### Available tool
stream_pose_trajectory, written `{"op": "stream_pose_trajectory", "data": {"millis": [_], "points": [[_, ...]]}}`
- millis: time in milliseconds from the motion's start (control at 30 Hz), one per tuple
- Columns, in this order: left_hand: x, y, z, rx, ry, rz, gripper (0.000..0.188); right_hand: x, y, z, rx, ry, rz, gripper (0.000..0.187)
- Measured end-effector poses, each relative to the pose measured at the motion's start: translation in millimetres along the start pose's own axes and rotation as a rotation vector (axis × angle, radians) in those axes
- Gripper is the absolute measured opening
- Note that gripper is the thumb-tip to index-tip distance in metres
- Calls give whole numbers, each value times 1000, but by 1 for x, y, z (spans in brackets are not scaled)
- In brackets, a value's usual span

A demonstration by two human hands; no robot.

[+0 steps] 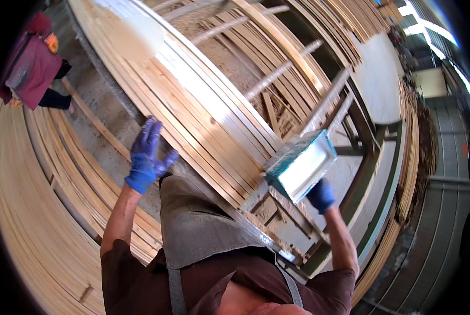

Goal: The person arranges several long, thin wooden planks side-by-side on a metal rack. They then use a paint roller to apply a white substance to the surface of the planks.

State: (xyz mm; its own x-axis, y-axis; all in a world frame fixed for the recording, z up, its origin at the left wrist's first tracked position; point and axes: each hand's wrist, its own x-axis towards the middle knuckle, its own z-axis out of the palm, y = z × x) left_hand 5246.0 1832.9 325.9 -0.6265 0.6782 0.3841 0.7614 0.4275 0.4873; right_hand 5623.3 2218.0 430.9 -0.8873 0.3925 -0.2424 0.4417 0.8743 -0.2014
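Observation:
A row of long, pale wooden strips (193,126) lies side by side on a rack in front of me. My left hand (148,155), in a blue glove with purple smears, is at the near left edge of the strips, fingers stretched and thumb apart. It holds nothing; whether it touches the edge is hard to tell. My right hand (321,196), in a blue glove, grips the near side of a rectangular tub (276,181) with teal sides and a white inside. The tub is tilted at the right end of the strips; my right fingers are partly hidden by it.
Metal crossbars (269,80) span the rack, with more strips and wood scraps below. A green frame (371,173) stands at right. Long boards (40,210) are stacked at left. Another person (35,65) in maroon clothing is at far left.

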Motion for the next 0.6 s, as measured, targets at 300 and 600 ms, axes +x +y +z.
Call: {"op": "stream_pose_trajectory", "data": {"millis": [300, 600], "points": [[-4, -4, -5, -94, -9, -71, 93, 345, -207, -13, -116, 14, -395, 28], [-6, 2, -3, -182, -11, -109, 97, 459, -339, -21, 280, 69, -415, 31]]}}
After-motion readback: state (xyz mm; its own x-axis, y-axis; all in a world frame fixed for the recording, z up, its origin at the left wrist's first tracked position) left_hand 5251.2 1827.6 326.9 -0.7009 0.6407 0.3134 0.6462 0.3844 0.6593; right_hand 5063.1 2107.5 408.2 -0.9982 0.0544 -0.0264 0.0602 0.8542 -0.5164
